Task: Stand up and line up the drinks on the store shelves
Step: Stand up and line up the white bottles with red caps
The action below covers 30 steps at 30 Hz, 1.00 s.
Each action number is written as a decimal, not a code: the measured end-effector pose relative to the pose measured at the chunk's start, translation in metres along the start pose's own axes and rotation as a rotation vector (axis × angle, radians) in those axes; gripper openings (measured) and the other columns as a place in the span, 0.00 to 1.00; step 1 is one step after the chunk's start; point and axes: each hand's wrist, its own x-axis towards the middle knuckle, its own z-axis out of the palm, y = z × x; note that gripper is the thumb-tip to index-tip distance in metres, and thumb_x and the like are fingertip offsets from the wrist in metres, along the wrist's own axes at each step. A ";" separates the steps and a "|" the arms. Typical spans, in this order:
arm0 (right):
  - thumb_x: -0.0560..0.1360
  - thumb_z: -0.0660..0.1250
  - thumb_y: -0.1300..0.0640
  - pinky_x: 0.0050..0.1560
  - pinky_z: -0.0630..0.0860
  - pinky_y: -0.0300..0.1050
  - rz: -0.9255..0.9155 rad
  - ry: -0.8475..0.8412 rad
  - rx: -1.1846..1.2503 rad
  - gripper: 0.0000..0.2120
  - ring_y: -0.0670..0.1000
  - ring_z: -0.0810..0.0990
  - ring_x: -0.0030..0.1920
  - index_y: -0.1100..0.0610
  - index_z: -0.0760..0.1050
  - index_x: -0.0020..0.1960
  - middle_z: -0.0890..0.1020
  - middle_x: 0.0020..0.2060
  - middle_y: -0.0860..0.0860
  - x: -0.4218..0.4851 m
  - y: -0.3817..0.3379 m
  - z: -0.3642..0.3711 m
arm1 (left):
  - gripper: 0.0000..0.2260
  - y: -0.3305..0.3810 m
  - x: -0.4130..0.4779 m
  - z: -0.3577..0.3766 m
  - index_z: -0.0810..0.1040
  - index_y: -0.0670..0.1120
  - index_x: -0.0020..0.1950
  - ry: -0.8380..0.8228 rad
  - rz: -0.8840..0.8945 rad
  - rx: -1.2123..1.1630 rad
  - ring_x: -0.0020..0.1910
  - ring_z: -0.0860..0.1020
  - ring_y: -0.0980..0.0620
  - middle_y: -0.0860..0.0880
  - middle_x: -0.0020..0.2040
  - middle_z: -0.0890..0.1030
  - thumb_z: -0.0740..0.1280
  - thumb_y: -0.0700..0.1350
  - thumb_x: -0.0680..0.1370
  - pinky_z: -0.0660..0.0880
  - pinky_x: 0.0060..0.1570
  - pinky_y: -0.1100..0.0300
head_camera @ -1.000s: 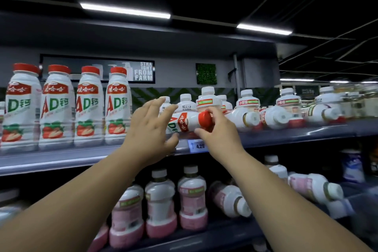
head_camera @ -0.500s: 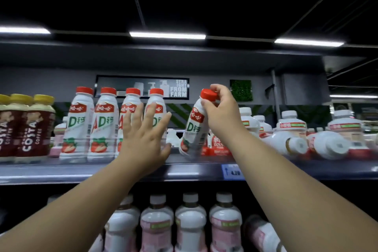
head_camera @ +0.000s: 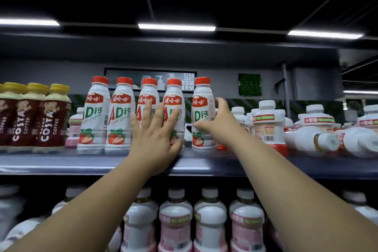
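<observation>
Five red-capped bottles (head_camera: pixel 96 112) stand; your spread left hand (head_camera: pixel 155 139) braces the row while your right hand (head_camera: pixel 218 125) grips the fifth bottle (head_camera: pixel 201 108) to close its gap.

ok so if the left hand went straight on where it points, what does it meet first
The fourth red-capped bottle: the left hand looks spread on it, depth unclear. The right hand holds the fifth bottle.

White AD bottles (head_camera: pixel 96 116) w/ red caps, strawberry print; brown coffee bottles (head_camera: pixel 51 120) w/ yellow caps.
</observation>
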 end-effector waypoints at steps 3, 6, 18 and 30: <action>0.75 0.74 0.50 0.46 0.77 0.44 0.010 0.006 -0.054 0.27 0.48 0.81 0.51 0.51 0.63 0.67 0.80 0.58 0.49 -0.004 0.012 0.010 | 0.33 0.001 0.000 -0.001 0.32 0.62 0.77 -0.010 0.003 0.003 0.77 0.29 0.44 0.49 0.81 0.37 0.41 0.68 0.76 0.38 0.73 0.33; 0.77 0.69 0.47 0.56 0.79 0.55 0.015 0.000 -0.056 0.21 0.48 0.82 0.51 0.48 0.64 0.66 0.80 0.57 0.48 -0.003 0.017 0.015 | 0.33 0.001 -0.001 -0.001 0.32 0.61 0.77 -0.013 0.002 -0.014 0.76 0.27 0.45 0.49 0.81 0.37 0.40 0.68 0.76 0.36 0.72 0.33; 0.68 0.68 0.39 0.57 0.77 0.55 -0.042 0.099 -0.290 0.40 0.53 0.80 0.56 0.40 0.52 0.75 0.79 0.60 0.47 -0.020 0.019 0.028 | 0.34 0.000 -0.003 0.002 0.30 0.62 0.76 -0.014 0.028 -0.033 0.75 0.27 0.43 0.47 0.80 0.35 0.40 0.68 0.75 0.35 0.71 0.32; 0.70 0.72 0.38 0.52 0.78 0.50 -0.140 0.142 -0.332 0.38 0.49 0.80 0.53 0.41 0.56 0.73 0.81 0.57 0.43 -0.024 0.026 0.027 | 0.33 0.000 -0.004 0.001 0.30 0.61 0.76 -0.010 0.030 -0.043 0.75 0.26 0.43 0.47 0.80 0.35 0.41 0.68 0.76 0.35 0.71 0.32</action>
